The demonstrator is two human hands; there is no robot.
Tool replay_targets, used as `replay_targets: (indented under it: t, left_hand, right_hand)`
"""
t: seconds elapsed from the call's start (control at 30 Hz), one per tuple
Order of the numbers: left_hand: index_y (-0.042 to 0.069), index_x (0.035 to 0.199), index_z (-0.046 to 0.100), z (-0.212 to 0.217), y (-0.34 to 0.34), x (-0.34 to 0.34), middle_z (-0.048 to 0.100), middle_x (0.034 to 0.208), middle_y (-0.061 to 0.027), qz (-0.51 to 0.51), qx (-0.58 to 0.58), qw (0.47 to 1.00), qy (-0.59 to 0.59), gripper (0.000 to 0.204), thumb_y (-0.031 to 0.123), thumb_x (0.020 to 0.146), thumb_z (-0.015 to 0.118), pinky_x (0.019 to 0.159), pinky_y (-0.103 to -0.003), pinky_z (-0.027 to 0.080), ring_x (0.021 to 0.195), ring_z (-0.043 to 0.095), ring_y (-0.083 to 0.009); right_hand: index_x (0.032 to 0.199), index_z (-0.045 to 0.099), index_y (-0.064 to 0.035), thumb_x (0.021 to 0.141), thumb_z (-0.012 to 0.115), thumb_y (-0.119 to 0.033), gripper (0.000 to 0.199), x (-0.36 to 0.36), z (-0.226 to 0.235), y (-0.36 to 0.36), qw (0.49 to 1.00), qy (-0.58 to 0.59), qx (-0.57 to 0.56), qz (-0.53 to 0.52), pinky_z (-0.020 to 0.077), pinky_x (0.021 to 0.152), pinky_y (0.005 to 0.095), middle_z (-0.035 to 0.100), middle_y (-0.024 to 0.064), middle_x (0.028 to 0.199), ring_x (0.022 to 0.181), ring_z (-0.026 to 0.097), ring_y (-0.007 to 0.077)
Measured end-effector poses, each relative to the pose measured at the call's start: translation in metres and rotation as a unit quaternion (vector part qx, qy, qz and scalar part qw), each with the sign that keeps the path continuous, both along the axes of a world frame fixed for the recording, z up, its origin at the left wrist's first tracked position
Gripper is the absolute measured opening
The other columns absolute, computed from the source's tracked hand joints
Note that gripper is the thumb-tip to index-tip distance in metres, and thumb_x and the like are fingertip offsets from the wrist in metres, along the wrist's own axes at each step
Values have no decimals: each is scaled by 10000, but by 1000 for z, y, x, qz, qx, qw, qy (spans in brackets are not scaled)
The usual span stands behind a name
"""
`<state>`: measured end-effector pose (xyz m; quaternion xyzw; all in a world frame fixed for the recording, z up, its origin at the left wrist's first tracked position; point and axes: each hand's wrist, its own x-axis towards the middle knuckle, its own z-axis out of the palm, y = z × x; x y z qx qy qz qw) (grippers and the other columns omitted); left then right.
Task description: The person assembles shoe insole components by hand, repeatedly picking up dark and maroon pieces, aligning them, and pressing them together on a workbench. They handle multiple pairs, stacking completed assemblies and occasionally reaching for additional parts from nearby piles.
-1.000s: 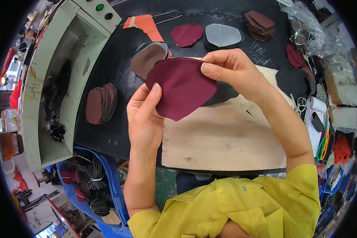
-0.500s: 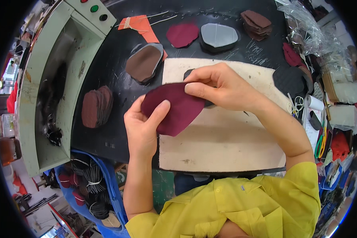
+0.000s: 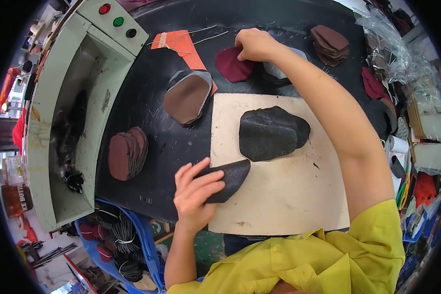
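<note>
The left hand [image 3: 196,193], low and left of centre in the frame, has its fingers laid slightly apart across a dark patch [image 3: 236,179], which it appears to hold; the thumb is hidden, so the grip underneath cannot be told. The patch sits tilted at the left edge of the pale board [image 3: 279,206], its free end pointing toward the middle of the frame.

The right hand [image 3: 256,46], at upper centre, bends over a maroon patch [image 3: 232,71] on the black bench [image 3: 132,98]. Its thumb is at the patch's upper right edge; whether it pinches the cloth or only touches it cannot be told. A grey patch [image 3: 279,71] lies just beside, partly behind the forearm, and a brown patch [image 3: 187,100] lies to the lower left. Black pieces [image 3: 269,134] overlap on the board, near the middle.

Both patches look light and soft, likely bendy rather than brittle. The dark one has a grainy face that should give some grip; the maroon one looks smoother and may slide. An edge pinch, thumb on one face and fingers on the other, would suit either.
</note>
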<state>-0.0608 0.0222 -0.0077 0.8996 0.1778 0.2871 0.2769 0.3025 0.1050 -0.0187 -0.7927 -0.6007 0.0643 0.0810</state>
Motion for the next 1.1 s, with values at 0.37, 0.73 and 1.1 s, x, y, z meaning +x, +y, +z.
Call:
replay_targets:
  t: [0.37,0.73,1.1]
  left_hand:
    - [-33,1379,472,-29,-32,-46,502,1384,-191,161,-224,957,-90,504,-128,887,426,980,-357,461,1231,553,-259]
    - [-42,1409,428,-15,-24,-21,649,946,-96,217,-548,795,-143,576,420,1081,327,755,-253,477,821,583,-120]
    - [-20,1200,604,-22,-31,-47,658,996,-20,193,-472,850,-131,359,25,863,720,773,-248,511,882,606,-79]
  right_hand:
    - [1114,684,-67,930,684,-255,263,-57,59,-76,804,584,106,24,504,847,276,697,29,1011,940,652,100]
    - [1026,699,-66,774,623,-135,272,-156,25,-167,872,22,321,370,508,868,380,675,96,1161,1072,637,249]
    - [1182,651,-19,741,650,63,448,-193,27,-211,921,91,219,309,439,981,482,577,221,1320,1232,546,398]
